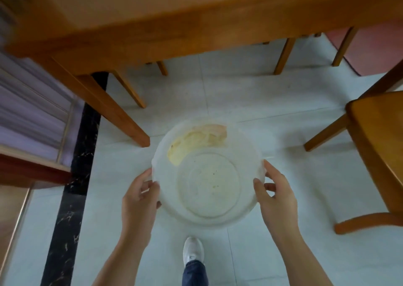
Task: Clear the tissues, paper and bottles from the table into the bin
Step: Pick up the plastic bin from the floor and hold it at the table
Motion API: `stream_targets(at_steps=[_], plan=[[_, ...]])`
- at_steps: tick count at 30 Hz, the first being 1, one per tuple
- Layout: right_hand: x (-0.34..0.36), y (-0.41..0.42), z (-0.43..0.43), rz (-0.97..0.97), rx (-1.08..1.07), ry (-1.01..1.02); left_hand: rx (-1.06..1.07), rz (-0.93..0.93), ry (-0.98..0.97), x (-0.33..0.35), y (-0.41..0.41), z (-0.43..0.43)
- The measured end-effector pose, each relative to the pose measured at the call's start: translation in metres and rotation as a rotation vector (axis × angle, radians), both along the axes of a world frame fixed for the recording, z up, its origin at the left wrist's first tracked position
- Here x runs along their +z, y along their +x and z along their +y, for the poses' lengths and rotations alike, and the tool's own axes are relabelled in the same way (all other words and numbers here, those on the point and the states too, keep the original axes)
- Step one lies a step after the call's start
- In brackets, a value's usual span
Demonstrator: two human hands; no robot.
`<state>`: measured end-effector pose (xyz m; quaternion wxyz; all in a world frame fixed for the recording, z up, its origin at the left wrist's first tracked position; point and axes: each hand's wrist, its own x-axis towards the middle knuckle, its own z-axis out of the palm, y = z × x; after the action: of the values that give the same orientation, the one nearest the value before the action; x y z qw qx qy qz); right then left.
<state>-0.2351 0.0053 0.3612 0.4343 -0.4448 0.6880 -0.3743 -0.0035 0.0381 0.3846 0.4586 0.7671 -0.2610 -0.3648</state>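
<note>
Two hands gripped the bin by its rim, left hand & right hand on opposite sides, fingers clenched; bin stood on floor just below worktop, paper inside.

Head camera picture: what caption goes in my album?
Both hands, left and right, grip a white bin above the tiled floor.

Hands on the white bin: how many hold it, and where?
2. The left hand grips the white bin at its left rim, and the right hand grips its right rim. The fingers under the rim are partly hidden.
</note>
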Motion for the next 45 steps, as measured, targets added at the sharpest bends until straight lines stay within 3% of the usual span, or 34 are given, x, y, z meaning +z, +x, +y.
stream_targets(at_steps=[14, 26, 34, 45], plan=[[0.186, -0.019, 0.003, -0.05, -0.021, -0.191, -0.065, 0.222, -0.164, 0.173, -0.001, -0.003], [0.32, -0.012, -0.028, 0.039, -0.062, -0.344, -0.144, 0.134, -0.312, 0.292, 0.01, -0.047], [0.375, 0.014, -0.067, 0.052, -0.127, -0.397, -0.263, -0.033, -0.392, 0.355, 0.035, -0.097], [0.402, 0.04, -0.132, 0.034, -0.165, -0.36, -0.316, 0.107, -0.381, 0.378, 0.061, -0.192]])
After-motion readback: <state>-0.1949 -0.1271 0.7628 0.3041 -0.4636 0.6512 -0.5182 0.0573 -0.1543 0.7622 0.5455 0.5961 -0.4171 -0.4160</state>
